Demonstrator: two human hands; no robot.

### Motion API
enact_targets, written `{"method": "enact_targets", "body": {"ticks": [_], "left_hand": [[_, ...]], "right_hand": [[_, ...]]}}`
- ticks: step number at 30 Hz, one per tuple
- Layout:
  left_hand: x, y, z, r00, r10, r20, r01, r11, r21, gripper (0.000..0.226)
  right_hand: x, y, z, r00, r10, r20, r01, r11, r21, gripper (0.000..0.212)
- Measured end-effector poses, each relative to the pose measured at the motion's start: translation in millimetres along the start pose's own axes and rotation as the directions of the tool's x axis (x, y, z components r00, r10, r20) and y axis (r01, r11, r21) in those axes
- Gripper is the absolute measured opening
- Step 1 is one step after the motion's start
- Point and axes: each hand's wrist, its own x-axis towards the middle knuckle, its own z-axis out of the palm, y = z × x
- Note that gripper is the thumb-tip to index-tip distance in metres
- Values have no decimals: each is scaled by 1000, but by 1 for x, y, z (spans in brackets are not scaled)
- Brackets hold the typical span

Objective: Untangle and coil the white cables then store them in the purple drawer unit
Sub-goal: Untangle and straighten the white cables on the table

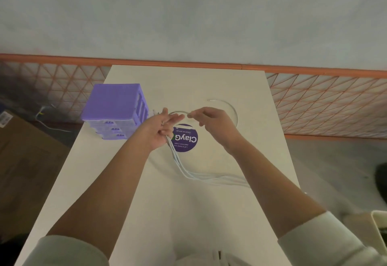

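Over the long white table [209, 213], the person's left hand [159, 131] has its grip clenched round a bundle of thin white cables [180, 161] that trail down and off to the right. The right hand [211, 122] pinches one strand of the same cables, looping over a round purple sticker [187, 140]. The purple plastic drawer unit [115, 110] stands just left of the hands.
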Motion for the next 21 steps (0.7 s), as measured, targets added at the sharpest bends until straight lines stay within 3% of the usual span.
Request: {"method": "enact_targets", "body": {"ticks": [4,8,13,17,19,21], "left_hand": [[-1,-2,5,998,55,-20,-56,995,-77,13],[-6,-3,1,991,109,-82,-116,989,-87,15],[-16,-10,-1,979,184,-89,-189,980,-57,17],[-26,-19,7,971,232,-62,-232,973,4,17],[-30,-24,12,967,249,-57,-247,968,42,16],[-33,-30,16,966,253,-43,-250,966,65,14]], "right_hand": [[-19,9,-8,993,98,64,-96,995,-31,14],[-32,28,-28,981,195,10,-186,949,-253,18],[-36,66,-55,928,348,-132,-353,710,-610,19],[-37,86,-54,913,366,-178,-356,507,-785,23],[-35,89,-44,917,377,-132,-325,510,-796,30],[-35,81,-26,939,339,-65,-287,663,-692,36]]}}
